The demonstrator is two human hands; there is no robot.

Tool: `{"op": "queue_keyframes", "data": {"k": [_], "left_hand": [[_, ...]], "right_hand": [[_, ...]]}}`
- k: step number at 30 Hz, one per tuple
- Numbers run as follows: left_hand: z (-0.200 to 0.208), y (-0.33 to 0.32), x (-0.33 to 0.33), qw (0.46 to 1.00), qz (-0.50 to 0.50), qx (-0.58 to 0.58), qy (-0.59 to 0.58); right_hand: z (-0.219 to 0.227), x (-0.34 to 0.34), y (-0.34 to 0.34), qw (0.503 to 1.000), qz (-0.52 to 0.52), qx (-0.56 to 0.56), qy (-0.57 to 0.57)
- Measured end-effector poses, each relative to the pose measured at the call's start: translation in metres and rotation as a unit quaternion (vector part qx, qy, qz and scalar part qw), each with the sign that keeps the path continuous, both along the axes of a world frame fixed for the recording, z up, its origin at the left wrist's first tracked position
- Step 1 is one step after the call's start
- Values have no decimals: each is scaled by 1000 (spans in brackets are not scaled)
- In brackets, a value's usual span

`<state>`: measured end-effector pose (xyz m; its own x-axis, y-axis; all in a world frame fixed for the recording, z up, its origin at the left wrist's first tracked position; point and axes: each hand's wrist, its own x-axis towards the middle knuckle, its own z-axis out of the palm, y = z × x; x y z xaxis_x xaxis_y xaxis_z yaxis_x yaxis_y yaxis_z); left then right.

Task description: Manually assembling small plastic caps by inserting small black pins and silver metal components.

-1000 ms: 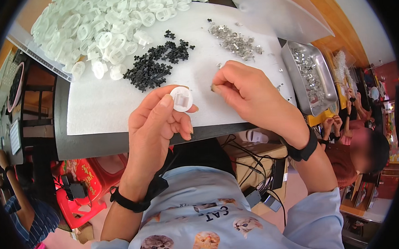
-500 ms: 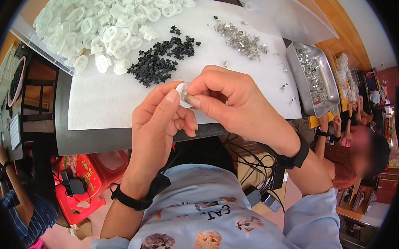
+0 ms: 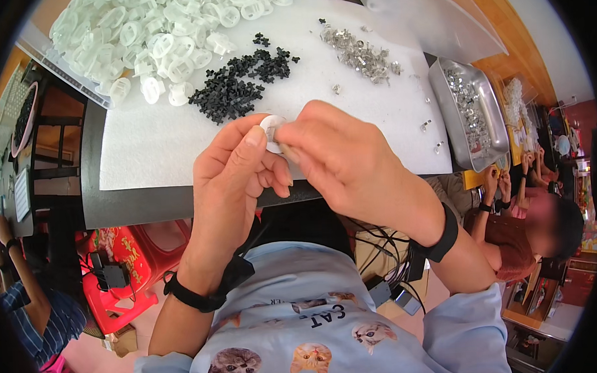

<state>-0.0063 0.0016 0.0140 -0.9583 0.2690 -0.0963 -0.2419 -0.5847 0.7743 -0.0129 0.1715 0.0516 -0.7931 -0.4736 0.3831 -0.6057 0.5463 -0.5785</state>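
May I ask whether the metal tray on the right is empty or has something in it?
It is partly filled: small shiny pieces lie inside the metal tray, while its inner walls show bare around them.

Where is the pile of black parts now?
In the head view, the black pile lies left of centre on the white sheet, just beyond the left hand.

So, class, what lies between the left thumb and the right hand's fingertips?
In the head view, a round white plastic piece, pinched by the left hand; whatever the right hand may hold is hidden.
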Motion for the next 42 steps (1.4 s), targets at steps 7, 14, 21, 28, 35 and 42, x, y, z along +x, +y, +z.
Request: {"op": "queue_keyframes", "data": {"k": [7,14,21,28,35,42], "left_hand": [[0,0,1,1000,10,-2,6],[-2,1,0,1000,5,4,17],[-4,4,3,998,34,-21,55],[-2,11,9,991,88,-64,77],[-4,10,9,990,83,-65,97],[-3,14,12,985,98,-87,113]], "right_hand": [[0,10,-1,987,-8,110,115],[-10,8,-2,998,-30,-4,60],[-11,2,-14,955,-45,-204,-209],[-14,4,-21,950,-66,-217,-216],[-17,9,-22,948,-55,-248,-193],[-18,11,-24,956,-82,-243,-142]]}}
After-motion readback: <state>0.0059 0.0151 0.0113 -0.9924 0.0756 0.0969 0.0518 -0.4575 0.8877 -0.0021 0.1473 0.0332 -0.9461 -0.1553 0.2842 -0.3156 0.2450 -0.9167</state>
